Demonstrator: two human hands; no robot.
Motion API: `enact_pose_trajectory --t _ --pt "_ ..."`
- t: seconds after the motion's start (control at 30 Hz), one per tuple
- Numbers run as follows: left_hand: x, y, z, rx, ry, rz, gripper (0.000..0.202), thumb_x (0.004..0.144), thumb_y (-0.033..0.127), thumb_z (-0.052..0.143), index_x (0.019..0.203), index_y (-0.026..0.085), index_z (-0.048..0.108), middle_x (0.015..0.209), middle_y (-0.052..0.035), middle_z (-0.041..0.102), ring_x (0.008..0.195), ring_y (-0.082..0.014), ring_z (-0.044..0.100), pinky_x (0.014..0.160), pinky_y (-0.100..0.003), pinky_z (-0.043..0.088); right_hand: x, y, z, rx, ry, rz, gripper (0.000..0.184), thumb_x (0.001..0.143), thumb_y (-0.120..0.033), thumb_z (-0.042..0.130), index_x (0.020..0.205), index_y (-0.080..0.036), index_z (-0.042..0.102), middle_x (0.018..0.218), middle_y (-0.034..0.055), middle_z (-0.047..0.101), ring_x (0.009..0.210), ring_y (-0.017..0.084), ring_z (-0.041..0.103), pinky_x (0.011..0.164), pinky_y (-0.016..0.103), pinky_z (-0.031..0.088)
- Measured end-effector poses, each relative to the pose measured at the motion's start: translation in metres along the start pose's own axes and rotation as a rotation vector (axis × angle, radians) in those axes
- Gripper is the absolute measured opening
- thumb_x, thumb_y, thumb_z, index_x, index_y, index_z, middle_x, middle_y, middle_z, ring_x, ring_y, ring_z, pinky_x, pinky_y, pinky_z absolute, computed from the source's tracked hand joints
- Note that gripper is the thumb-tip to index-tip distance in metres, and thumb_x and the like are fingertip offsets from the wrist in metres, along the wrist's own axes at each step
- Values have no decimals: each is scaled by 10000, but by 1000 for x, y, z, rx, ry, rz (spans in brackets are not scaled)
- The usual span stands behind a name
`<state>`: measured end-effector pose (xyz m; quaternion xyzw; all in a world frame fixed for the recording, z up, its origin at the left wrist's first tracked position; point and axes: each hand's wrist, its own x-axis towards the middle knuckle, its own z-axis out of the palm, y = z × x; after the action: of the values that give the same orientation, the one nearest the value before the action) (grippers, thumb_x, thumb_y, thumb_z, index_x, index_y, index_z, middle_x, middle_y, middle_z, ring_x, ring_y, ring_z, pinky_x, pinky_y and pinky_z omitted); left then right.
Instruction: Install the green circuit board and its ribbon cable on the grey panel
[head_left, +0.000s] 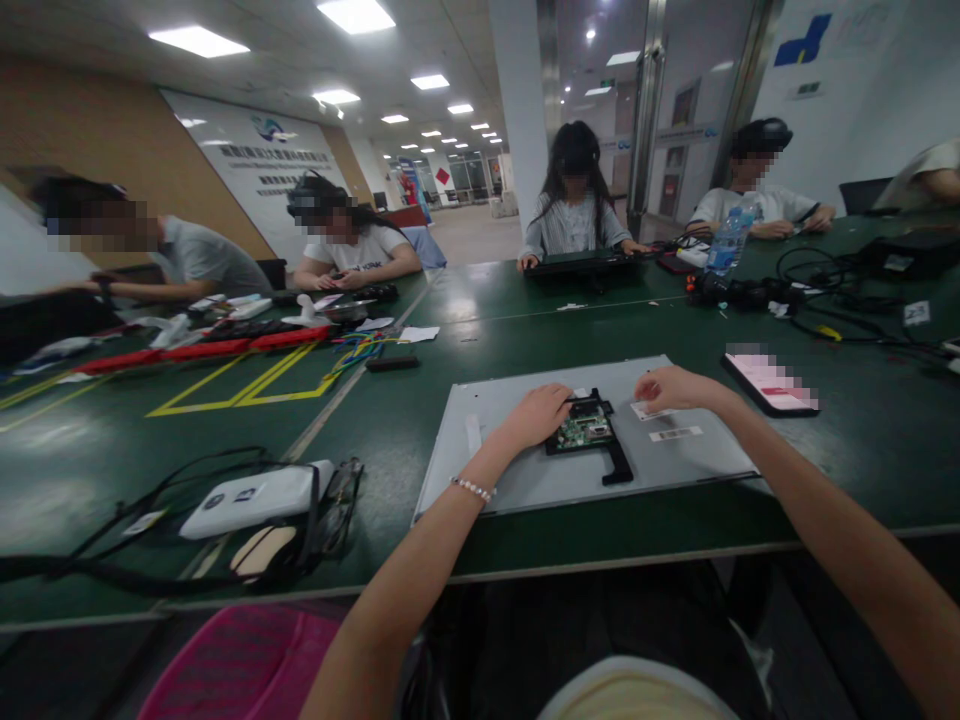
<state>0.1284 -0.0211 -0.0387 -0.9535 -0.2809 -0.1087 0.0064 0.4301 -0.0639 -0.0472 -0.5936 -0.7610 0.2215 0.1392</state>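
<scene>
A pale grey flat panel (pixel 517 485) lies on the green table before me. On its middle sits a green circuit board (pixel 586 430) in a black plastic frame (pixel 619 468) with an arm jutting toward me. My left hand (pixel 541 412), with a beaded bracelet at the wrist, is closed on the frame's upper left side; its fingertips are partly hidden. To the right of the board, my right hand (pixel 664 388) hovers low over the panel with thumb and fingers pinched together. Whatever is between them is too small to make out. Below those fingers is a white label (pixel 651 410), beside a barcode sticker (pixel 675 433).
A phone (pixel 772 382) with a lit screen lies right of the panel. To the left are a white device (pixel 255 497) with black straps, a beige mouse-shaped object (pixel 264 552) and coloured wires (pixel 352 352). Several people sit around the table. A bottle (pixel 726 240) stands near dark cables.
</scene>
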Motion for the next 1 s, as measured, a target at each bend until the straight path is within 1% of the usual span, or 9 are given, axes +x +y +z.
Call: enact_pose_trajectory --t 0.17,0.27,0.37,0.5,0.57,0.63,0.73,0.87,1.0 --pt "1 0 0 -4 -8 2 308 978 280 342 1197 166 526 1200 -99 591 1143 -199 534 985 -361 413 0 -3 1 38 -16 1 245 674 -146 655 902 -210 718 840 33 725 723 185 671 662 272 511" --pt "1 0 0 -4 -5 6 313 979 282 337 1201 163 523 1206 -102 588 1143 -200 533 987 -366 411 -1 -4 1 19 -7 -10 192 672 -149 655 840 -207 727 833 43 725 743 197 669 655 277 508" --pt "0 0 -1 -2 -5 1 313 979 282 336 1202 168 524 1214 -100 586 1140 -199 537 984 -359 409 -2 -4 0 -13 8 -26 146 687 -186 662 815 -205 729 888 58 719 792 209 666 668 281 504" --pt "1 4 -5 18 0 6 298 971 266 346 1182 172 534 1194 -90 604 1124 -202 546 987 -364 393 -2 -1 -1 -73 30 9 204 691 -242 682 887 -204 722 982 74 697 806 212 660 691 294 500" --pt "1 6 -10 44 24 12 288 956 231 358 1174 176 537 1182 -83 612 1122 -206 543 1011 -390 363 -3 0 -3 -87 30 23 218 688 -263 689 898 -212 718 989 68 695 818 216 659 705 301 501" --pt "1 9 -15 68 74 7 291 941 192 359 1168 179 540 1186 -79 608 1127 -208 532 1043 -413 324 -4 0 -4 -83 22 29 222 694 -279 689 906 -219 715 995 62 697 838 219 657 716 305 501" --pt "1 13 -22 69 137 15 299 939 170 339 1152 171 550 1176 -86 604 1112 -207 525 1044 -409 320 -5 -1 -5 -69 -1 32 199 704 -255 670 895 -219 714 983 58 703 844 216 656 721 303 499" --pt "0 23 -28 47 113 122 310 949 176 320 1142 158 562 1137 -102 605 1079 -214 530 995 -388 359 -6 -5 -5 -83 -17 32 137 694 -214 653 817 -215 714 930 59 710 817 218 654 712 303 494" --pt "-1 35 -28 20 104 255 313 957 191 327 1176 151 548 1162 -109 594 1092 -208 528 993 -387 368 -5 -8 -6 -80 -25 49 133 692 -217 647 809 -202 706 943 64 705 833 220 651 704 295 488"
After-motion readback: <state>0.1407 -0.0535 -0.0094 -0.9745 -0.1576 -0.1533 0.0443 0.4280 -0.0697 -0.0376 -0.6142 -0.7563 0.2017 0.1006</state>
